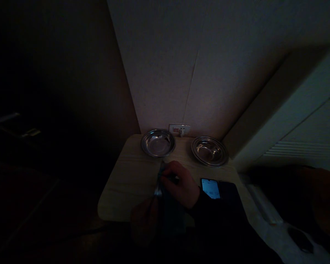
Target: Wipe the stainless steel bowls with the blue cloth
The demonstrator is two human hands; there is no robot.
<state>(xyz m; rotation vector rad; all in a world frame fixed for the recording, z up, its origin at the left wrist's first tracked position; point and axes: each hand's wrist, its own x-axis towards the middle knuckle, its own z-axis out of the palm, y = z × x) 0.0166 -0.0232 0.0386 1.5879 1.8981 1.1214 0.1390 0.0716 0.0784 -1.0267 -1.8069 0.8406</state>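
Note:
The scene is very dark. My right hand [183, 187] is closed in a pinch on the upper part of a dark bluish, thin, partly shiny piece that looks like a plastic bag [172, 216]. This bag hangs down toward the table's front edge, and its exact kind is hard to make out. My left hand [145, 220] is lower and to the left, its fingers closed close to the bag's shiny edge. Deep shadow hides what those left fingers hold. Beyond my hands are two round metal dishes, one on the left [158, 143] and one on the right [209, 151].
Everything rests on a small light wooden table [121, 187] against a wall. A lit phone [210, 188] lies right of my right hand, with a dark flat object [231, 194] beside it. A wall socket [179, 129] with a plug sits behind the dishes. White panelling [299, 121] stands right.

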